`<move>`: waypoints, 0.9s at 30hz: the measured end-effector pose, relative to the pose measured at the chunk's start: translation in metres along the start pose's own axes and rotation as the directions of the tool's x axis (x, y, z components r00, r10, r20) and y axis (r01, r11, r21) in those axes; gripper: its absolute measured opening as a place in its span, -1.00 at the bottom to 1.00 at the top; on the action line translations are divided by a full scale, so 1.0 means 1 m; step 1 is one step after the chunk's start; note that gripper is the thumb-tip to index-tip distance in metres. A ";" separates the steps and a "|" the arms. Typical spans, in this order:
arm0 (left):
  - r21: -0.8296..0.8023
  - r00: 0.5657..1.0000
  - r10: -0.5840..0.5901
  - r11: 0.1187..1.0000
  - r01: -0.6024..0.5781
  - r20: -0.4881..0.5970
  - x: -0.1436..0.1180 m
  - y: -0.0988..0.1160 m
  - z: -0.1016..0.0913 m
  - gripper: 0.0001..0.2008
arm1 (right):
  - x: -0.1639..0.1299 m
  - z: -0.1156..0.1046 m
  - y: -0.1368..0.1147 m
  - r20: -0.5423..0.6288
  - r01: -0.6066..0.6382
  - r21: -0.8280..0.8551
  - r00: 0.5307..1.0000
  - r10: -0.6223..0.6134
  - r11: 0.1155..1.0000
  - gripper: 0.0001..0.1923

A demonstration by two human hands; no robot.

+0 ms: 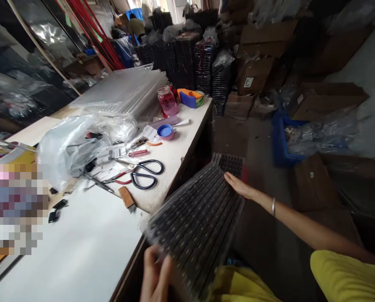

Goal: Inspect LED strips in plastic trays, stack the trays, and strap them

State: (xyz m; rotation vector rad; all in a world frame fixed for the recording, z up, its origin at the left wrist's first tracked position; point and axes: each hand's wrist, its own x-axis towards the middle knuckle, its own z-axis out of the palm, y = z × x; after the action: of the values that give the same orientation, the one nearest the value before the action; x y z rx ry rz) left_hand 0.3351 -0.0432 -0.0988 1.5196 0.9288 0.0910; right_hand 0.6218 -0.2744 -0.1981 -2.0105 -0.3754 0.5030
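Hands (156,274) (239,186) clasp opposite ends of black, dotted, plastic-wrapped trays (196,222), grip pressed tight

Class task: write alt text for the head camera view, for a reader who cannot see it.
Two bare hands, left hand and right hand, hold a stack of black trays beside a white table bearing black-handled scissors and a pink jar.

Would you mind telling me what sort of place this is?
Probably a small workshop or packing room. The worktable bears scissors and hand tools, bundled black trays and cardboard boxes crowd the floor, and both hands hold a wrapped stack of black trays.
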 end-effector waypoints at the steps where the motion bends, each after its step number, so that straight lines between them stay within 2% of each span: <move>1: -0.063 0.998 -0.027 0.998 0.030 0.050 0.011 -0.007 0.031 -0.41 | 0.017 -0.018 0.011 0.011 -0.026 -0.046 1.000 0.027 0.999 -0.38; 3: -0.173 0.978 -0.102 0.976 0.134 0.179 0.032 -0.022 0.087 -0.39 | 0.052 -0.050 0.028 0.025 -0.067 -0.142 0.997 0.071 0.988 -0.46; 6: -0.320 0.934 -0.228 0.895 0.312 0.274 0.066 -0.047 0.150 -0.27 | 0.109 -0.083 0.041 0.044 -0.094 -0.295 0.993 0.112 0.951 -0.60; 9: -0.379 0.912 -0.292 0.840 0.388 0.287 0.096 -0.067 0.192 -0.31 | 0.157 -0.092 0.048 0.050 -0.105 -0.445 0.989 0.142 0.889 -0.68; 12: -0.385 0.901 -0.349 0.818 0.427 0.257 0.118 -0.083 0.218 -0.43 | 0.185 -0.081 0.060 -0.008 -0.129 -0.578 0.988 0.153 0.806 -0.65; 15: -0.350 0.885 -0.413 0.814 0.464 0.214 0.132 -0.096 0.228 -0.50 | 0.189 -0.067 0.076 -0.091 -0.161 -0.666 0.987 0.136 0.728 -0.58; 18: -0.323 0.880 -0.441 0.819 0.474 0.175 0.146 -0.101 0.220 -0.55 | 0.183 -0.065 0.091 -0.137 -0.189 -0.706 0.982 0.130 0.683 -0.52; 22: -0.372 0.931 -0.352 0.854 0.363 0.102 0.168 -0.099 0.196 -0.52 | 0.170 -0.082 0.111 -0.200 -0.280 -0.705 0.960 0.196 0.652 -0.47; 27: -0.424 0.965 -0.222 0.868 0.259 0.137 0.185 -0.100 0.184 -0.44 | 0.158 -0.099 0.125 -0.240 -0.359 -0.683 0.933 0.269 0.636 -0.56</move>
State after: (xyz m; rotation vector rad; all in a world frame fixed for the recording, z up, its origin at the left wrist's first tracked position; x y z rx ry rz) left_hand 0.5131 -0.0933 -0.3076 0.9739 0.9486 0.0506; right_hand 0.8146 -0.3343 -0.2974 -2.9045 -0.1423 0.4889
